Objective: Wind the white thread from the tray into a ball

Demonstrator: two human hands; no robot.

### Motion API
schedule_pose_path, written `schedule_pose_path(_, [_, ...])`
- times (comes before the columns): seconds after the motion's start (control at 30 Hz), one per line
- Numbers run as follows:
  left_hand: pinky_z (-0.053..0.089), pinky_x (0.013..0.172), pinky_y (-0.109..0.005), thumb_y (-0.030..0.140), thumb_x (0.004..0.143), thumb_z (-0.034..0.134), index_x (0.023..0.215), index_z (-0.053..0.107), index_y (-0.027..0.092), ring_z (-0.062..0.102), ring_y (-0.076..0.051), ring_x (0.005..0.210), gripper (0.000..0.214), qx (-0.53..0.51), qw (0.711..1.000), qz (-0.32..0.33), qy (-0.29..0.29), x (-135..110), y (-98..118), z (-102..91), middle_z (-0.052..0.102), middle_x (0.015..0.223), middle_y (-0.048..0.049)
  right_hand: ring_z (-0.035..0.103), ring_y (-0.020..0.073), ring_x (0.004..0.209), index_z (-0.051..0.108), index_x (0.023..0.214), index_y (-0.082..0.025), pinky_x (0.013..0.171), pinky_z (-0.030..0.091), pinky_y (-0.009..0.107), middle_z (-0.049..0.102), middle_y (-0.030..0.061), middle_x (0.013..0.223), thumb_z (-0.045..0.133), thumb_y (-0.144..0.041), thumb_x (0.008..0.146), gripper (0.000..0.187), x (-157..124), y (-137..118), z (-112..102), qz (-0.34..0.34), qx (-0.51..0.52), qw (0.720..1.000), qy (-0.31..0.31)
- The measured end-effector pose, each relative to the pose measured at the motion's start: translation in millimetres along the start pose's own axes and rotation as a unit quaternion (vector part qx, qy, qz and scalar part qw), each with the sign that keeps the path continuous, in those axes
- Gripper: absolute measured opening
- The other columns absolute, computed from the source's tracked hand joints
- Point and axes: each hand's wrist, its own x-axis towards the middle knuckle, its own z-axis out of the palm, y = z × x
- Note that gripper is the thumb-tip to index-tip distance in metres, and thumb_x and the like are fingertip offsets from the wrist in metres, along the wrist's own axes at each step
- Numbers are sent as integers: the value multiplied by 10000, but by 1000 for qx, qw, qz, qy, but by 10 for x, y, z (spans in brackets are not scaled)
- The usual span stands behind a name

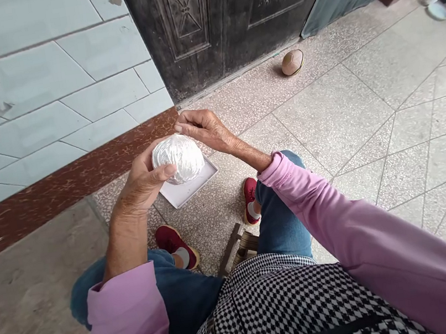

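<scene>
A ball of white yarn (179,156) rests in my left hand (141,182), whose thumb lies across its near side and whose fingers wrap behind it. My right hand (205,130) is at the top right of the ball, thumb and forefinger pinched together just above its surface. What the pinch holds is too small to make out; it may be a strand end, but I cannot tell. Below the ball, a shallow white tray (193,191) lies on the floor, partly hidden by the ball and my left hand.
A dark carved door (222,22) stands ahead, beside a tiled wall (27,90). A round brownish object (292,62) sits on the floor near the doorsill. My red shoes (176,244) flank the tray's near side. Part of a wooden stool (239,248) shows beneath me.
</scene>
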Motion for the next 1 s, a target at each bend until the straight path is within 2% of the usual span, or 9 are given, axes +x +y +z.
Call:
schedule_pose_path(0.13, [799,1120,-640,631,666,1230,1221,868,191,873,-527,1348,796,-67,995,42,53,18,-12,53,850,1112,-175,600,244,966,650,987,-235,906,566,356,636,49,932,718,-492,1369,465,29,56,131,7,10,1000,-12])
schedule_pose_path(0.3, [775,1211,-632,612,672,1214,1273,864,193,835,-526,1452,812,-101,983,90,123,46,29,92,877,1290,-221,653,247,1021,641,995,-231,993,568,354,696,68,1009,676,-382,1355,392,5,84,254,-16,-7,999,-44])
schedule_pose_path(0.47, [762,1183,-622,611,654,1195,1319,836,227,810,-504,1446,848,-106,975,116,154,76,35,19,877,1284,-198,703,275,1064,691,1033,-226,1061,579,383,780,88,1088,698,-365,1344,341,-55,137,344,-41,-13,997,-65])
schedule_pose_path(0.6, [735,1076,-538,594,645,1193,1261,739,231,786,-395,1285,847,-55,964,147,215,130,-47,-127,821,1232,-144,713,262,1023,765,1043,-215,1030,559,373,784,75,1058,689,-253,1322,292,-154,86,385,-51,-27,991,-118])
schedule_pose_path(0.73, [668,1052,-461,510,491,1248,1246,749,234,729,-301,1119,947,88,940,134,301,124,-111,-234,810,1205,-65,626,239,929,731,1012,-211,972,520,373,705,33,956,684,-195,1316,308,-182,11,328,-61,-44,985,-157])
schedule_pose_path(0.8, [641,1114,-467,443,482,1264,1237,805,228,736,-313,1148,909,157,936,125,289,92,-114,-239,843,1216,-58,569,234,896,689,968,-226,924,504,373,653,23,914,723,-309,1350,393,-163,-15,257,-66,-39,986,-146])
schedule_pose_path(0.87, [632,1121,-471,430,556,1258,1241,859,221,749,-328,1173,820,195,940,115,254,56,-107,-221,879,1240,-71,517,226,868,640,923,-242,873,488,370,594,16,880,767,-528,1373,547,-139,-42,173,-60,-24,990,-124])
schedule_pose_path(0.93, [635,1050,-447,477,653,1237,1267,898,212,760,-326,1144,750,195,954,93,206,29,-102,-194,901,1246,-88,490,217,858,590,890,-253,841,476,366,558,15,869,774,-673,1367,662,-122,-70,93,-50,-9,994,-98])
schedule_pose_path(1.0, [635,974,-413,521,732,1218,1317,920,202,775,-315,1107,730,166,974,72,134,12,-102,-164,911,1253,-108,496,213,865,552,862,-260,826,476,364,549,20,866,794,-680,1362,696,-113,-93,31,-39,-8,996,-74])
